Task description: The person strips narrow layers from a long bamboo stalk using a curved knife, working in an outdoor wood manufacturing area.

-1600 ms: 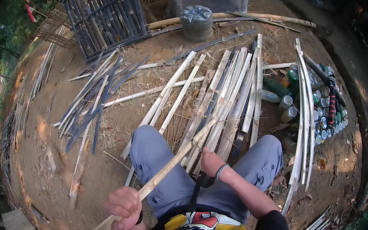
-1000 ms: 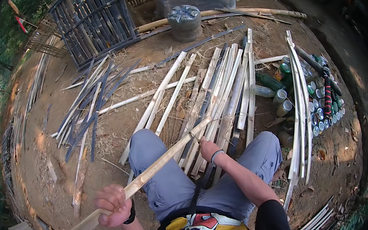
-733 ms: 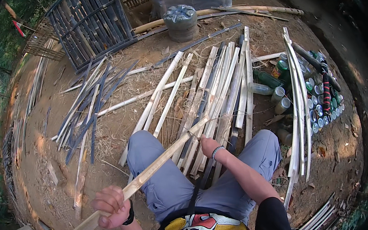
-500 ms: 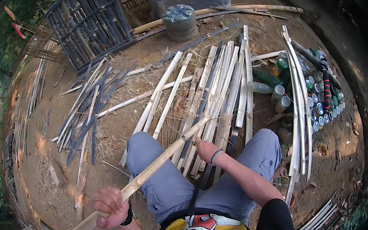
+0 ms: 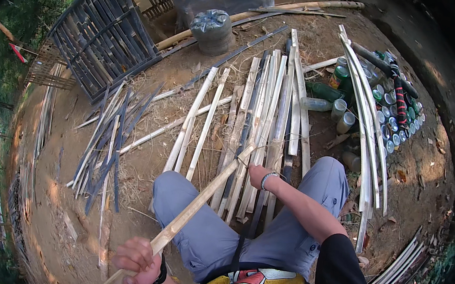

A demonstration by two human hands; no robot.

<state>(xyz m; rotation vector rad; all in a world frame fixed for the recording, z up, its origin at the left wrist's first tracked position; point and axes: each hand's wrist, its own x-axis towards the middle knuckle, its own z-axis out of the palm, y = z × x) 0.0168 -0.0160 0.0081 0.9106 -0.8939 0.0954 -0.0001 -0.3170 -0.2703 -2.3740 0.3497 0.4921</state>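
Largest first: a brown bare-earth ground (image 5: pixel 65 190) carries the whole site. At its far left leans a dark framed panel of split bamboo-like slats (image 5: pixel 104 36), rough-edged and grid-braced.

In front of the person lies a central spread of long, flat, mostly pale wooden strips (image 5: pixel 266 107), straight and roughly parallel, some dark-faced. To the left is a crossed heap of thinner pale and blackish strips (image 5: pixel 105 144); to the right, several long pale strips (image 5: pixel 362 107), slightly bowed in this view, lie alongside a cluster of clear and green glass bottles (image 5: pixel 346 122). A bulging clear plastic container (image 5: pixel 212 32) stands near the panel.

The piece being worked is a long, pale tan, flat-faced wooden strip (image 5: pixel 190 211), set diagonally over the person's grey trousers (image 5: pixel 317 198), its far end above the central spread. Its surface is smooth to the eye, with darker blotches.

The left hand (image 5: pixel 136 261) is wrapped firmly around the strip's near part. The right hand (image 5: pixel 258 176) has its fingers curled in beside the far end, apparently gripping a thin dark tool (image 5: pixel 242 161) laid across the strip; the grip end is hidden.

Progress, as judged: this strip is mid-work, not set aside. Pale, curly fibrous shavings (image 5: pixel 136 170) on the earth suggest material already removed. Which lying strips are finished and which await work cannot be determined.
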